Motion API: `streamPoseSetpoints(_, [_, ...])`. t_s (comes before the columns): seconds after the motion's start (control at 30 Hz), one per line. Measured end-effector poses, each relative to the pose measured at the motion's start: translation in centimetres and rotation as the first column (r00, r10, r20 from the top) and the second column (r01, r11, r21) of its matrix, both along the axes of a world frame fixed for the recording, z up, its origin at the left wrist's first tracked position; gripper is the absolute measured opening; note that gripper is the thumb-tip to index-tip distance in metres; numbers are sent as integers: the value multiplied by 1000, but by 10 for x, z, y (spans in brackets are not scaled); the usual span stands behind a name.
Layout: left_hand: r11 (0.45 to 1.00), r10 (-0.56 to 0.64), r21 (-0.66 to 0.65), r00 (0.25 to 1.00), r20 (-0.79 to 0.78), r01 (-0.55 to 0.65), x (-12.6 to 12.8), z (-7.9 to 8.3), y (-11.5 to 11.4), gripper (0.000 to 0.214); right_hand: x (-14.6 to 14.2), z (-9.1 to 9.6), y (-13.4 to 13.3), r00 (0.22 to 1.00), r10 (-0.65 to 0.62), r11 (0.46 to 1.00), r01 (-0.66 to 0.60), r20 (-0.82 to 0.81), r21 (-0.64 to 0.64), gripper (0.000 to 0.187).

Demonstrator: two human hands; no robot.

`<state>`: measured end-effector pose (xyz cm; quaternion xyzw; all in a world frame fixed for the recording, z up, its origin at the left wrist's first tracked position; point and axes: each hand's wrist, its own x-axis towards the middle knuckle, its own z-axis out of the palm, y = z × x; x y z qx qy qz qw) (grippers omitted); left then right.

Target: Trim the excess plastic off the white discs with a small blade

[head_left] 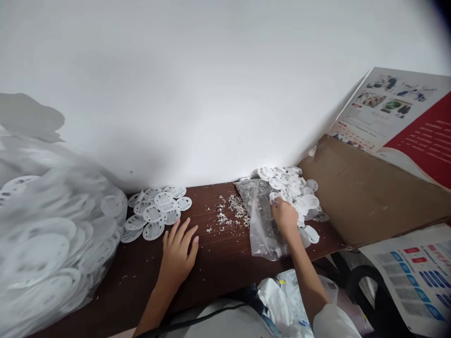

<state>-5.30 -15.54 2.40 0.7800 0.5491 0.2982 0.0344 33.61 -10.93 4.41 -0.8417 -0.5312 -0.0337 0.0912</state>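
L hand (178, 251) lies flat on dark wood table (225, 277), fingers spread apart, holding nothing. Just past those fingertips, loose pile of white slotted discs (157, 209), some overlapping, nearest ones almost at the fingers. Right of L fingers, scatter of grey-white scraps (232, 209) on the wood. R hand (284, 216) reaches into 2nd heap of white discs (291, 188), fingers bunched together, tips partly hidden among discs; can't tell if clamped on any. Under R fingers, clear plastic bag (264, 234) lies flat on table w/ grey bits inside. Far left of L fingers, big clear bag of discs (52, 234) sits on table. Right of R fingers, cardboard (352, 197) stands by white wall (176, 94), printed poster (398, 108) above it. Below R wrist, white plastic bags (285, 300) past table edge.
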Motion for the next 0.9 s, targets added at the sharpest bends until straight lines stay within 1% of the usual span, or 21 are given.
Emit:
streamPoseSetpoints(0.07, [998,-30,-44,994,102,34,7,5,-4,38,-4,3,-8,1000,21,996,-22,11,83,28])
streamPoseSetpoints(0.13, [993,-51,-91,962,270,79,15,10,-7,39,-12,8,-18,996,87,976,-93,37,198,27])
streamPoseSetpoints(0.17, [986,-50,-127,926,375,105,20,11,-7,40,-18,11,-24,988,147,950,-157,54,270,27])
streamPoseSetpoints(0.2, [976,-29,-175,870,492,132,25,13,-6,40,-26,14,-29,971,226,913,-237,74,331,28])
streamPoseSetpoints(0.23, [953,6,-244,796,606,179,32,15,-4,42,-36,17,-34,936,336,866,-350,103,357,28])
streamPoseSetpoints(0.27, [919,50,-305,693,719,250,39,17,0,45,-48,18,-38,883,449,809,-467,137,357,29])
streamPoseSetpoints(0.3, [860,102,-366,583,806,355,47,20,5,50,-62,19,-41,814,556,744,-578,169,334,31])
streamPoseSetpoints(0.37, [742,223,-405,374,900,534,63,24,17,61,-93,15,-46,674,706,607,-734,219,303,36])
streamPoseSetpoints(0.4, [708,286,-400,282,916,581,69,25,24,63,-108,12,-47,602,764,537,-793,234,286,36])
streamPoseSetpoints(0.43, [712,342,-401,214,915,576,75,25,30,62,-120,8,-47,528,814,466,-843,244,270,35])
streamPoseSetpoints(0.5, [732,397,-408,146,906,545,80,22,43,57,-135,4,-44,435,878,387,-891,199,238,34])
streamPoseSetpoints(0.53, [750,405,-414,137,904,516,80,19,49,54,-137,4,-40,415,898,375,-896,144,239,34])
streamPoseSetpoints(0.57, [766,410,-423,139,902,483,79,15,56,53,-136,5,-35,424,903,395,-882,67,256,35])
streamPoseSetpoints(0.6, [786,408,-432,153,900,443,76,11,64,53,-133,7,-28,449,893,435,-855,-19,282,36])
streamPoseSetpoints(0.63, [799,408,-450,190,893,398,73,7,72,54,-128,10,-19,491,863,502,-807,-120,310,37])
streamPoseSetpoints(0.67, [828,393,-450,229,891,333,70,2,81,53,-123,13,-9,528,824,566,-759,-203,321,34])
streamPoseSetpoints(0.7, [863,367,-438,280,887,253,67,-1,91,51,-119,15,2,559,789,614,-732,-255,296,28])
streamPoseSetpoints(0.73, [888,340,-422,360,869,182,65,-4,100,47,-117,15,12,593,756,652,-720,-278,238,23])
streamPoseSetpoints(0.77, [905,303,-399,440,846,144,64,-7,108,44,-116,15,23,625,727,680,-713,-285,170,22])
streamPoseSetpoints(0.83, [937,224,-330,530,818,112,64,-10,121,37,-121,10,39,655,685,701,-712,-318,44,24])
streamPoseSetpoints(0.9, [956,166,-275,592,788,98,65,-13,128,31,-130,2,47,660,668,699,-715,-344,-16,19])
